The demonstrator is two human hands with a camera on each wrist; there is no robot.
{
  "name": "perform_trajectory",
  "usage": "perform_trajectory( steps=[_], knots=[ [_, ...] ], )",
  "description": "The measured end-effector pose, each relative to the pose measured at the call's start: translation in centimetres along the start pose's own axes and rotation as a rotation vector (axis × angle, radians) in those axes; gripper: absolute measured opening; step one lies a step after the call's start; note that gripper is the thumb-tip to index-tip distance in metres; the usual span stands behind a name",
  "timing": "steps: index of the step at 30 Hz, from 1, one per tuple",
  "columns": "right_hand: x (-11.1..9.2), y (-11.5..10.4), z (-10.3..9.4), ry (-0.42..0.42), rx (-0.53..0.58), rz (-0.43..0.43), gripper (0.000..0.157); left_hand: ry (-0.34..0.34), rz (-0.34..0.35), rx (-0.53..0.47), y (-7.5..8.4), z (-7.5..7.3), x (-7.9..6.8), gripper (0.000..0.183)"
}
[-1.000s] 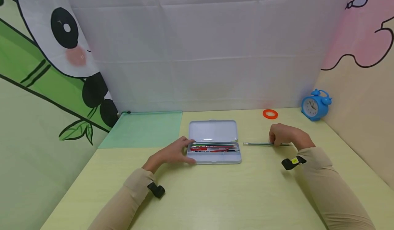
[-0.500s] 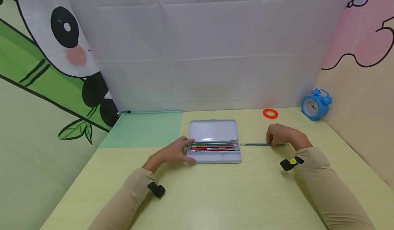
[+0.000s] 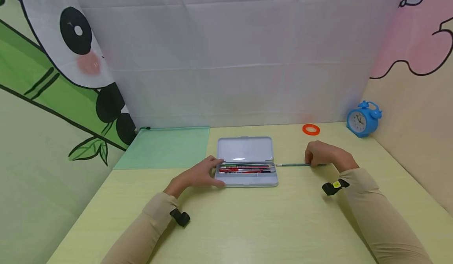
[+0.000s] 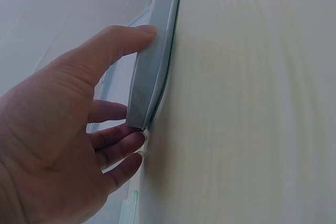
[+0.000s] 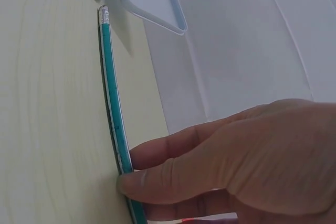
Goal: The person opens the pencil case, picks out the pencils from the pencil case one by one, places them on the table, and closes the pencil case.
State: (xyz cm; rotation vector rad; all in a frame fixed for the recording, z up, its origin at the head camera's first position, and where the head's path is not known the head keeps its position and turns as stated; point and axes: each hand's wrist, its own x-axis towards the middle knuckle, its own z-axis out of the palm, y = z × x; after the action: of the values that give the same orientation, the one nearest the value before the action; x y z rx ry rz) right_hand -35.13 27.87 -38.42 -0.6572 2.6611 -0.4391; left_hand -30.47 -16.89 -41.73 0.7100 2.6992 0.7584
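A pale grey pencil case [image 3: 247, 180] lies on the table with its lid up, several pencils and pens [image 3: 244, 170] inside. My left hand [image 3: 199, 173] grips the case at its left end. In the left wrist view, the thumb [image 4: 128, 38] presses on the case's side wall while the other fingers reach round its end. To the right of the case lies a teal pencil [image 5: 111, 77], its white-and-silver eraser end towards the case with a small gap between. My right hand [image 3: 323, 154] pinches this pencil between thumb and fingers; part of it is hidden under the hand.
An orange-red ring [image 3: 311, 129] lies behind the right hand. A blue alarm clock [image 3: 363, 119] stands in the back right corner. The light green mat [image 3: 162, 148] covers the table's back left, against the white backdrop [image 3: 240, 59].
My right hand has slid the teal pencil slightly left, so its eraser end is nearer the pencil case. The left hand and the case have stayed in place.
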Motion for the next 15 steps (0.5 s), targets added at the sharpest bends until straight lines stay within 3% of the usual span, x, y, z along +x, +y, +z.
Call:
perform_trajectory(
  steps=[15],
  knots=[
    [-0.19,-0.25,-0.03,-0.011,0.020,0.023,0.020,-0.001,-0.006,-0.015,0.05,0.02,-0.08,0.097]
  ],
)
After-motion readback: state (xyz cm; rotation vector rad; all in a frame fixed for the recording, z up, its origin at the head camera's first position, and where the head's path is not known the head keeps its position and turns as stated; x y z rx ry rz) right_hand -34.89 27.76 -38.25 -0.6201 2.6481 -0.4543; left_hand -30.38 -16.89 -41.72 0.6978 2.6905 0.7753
